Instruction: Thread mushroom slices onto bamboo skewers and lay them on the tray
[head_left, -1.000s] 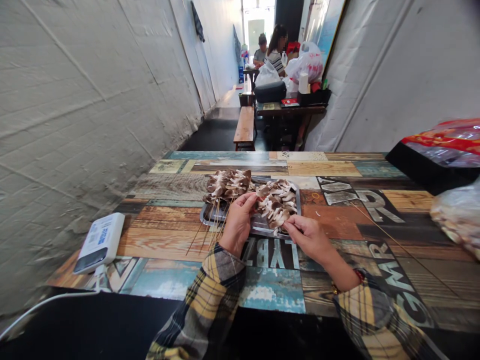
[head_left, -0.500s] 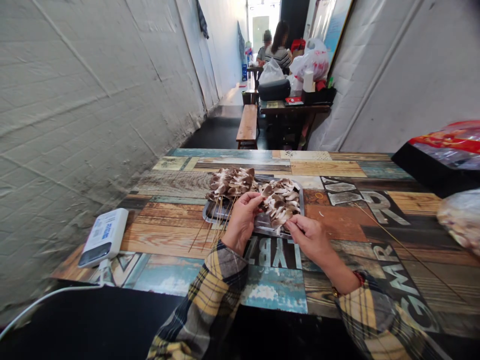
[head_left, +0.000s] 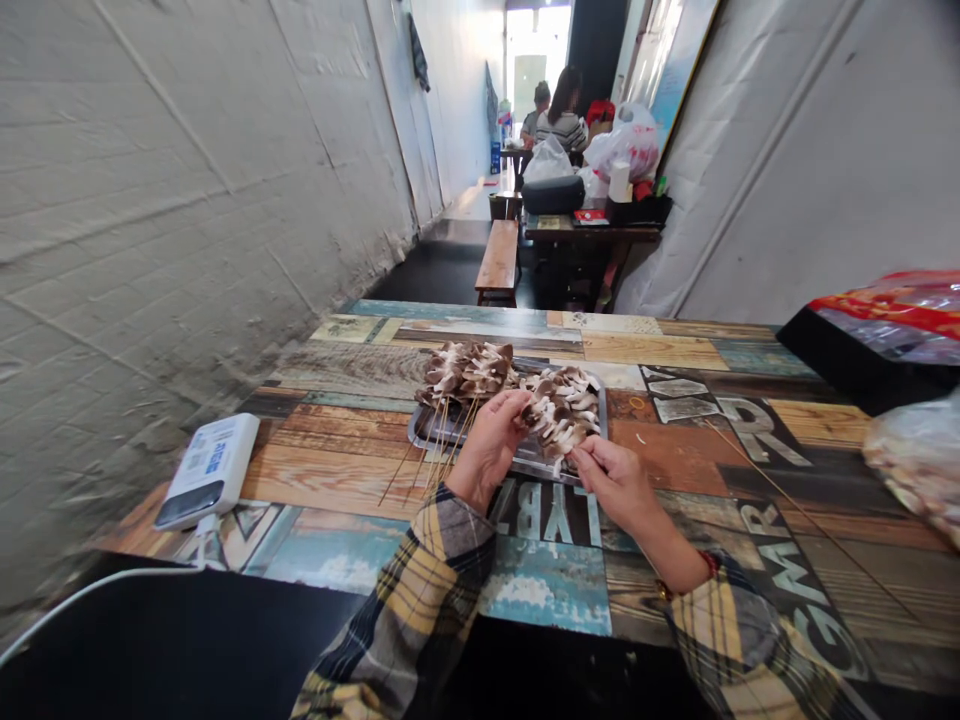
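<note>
Far left: white device (head_left: 208, 470) lay on the desk (head_left: 330, 480). Next, skewered mushrooms (head_left: 466, 370) rested on the left part of the metal tray (head_left: 421, 432). Left hand (head_left: 489, 442) pinched one end of a mushroom bunch (head_left: 555, 428) at the tray's right part; right hand (head_left: 619, 482) pinched its other end. Farther right lay a loose stick (head_left: 810, 519).
</note>
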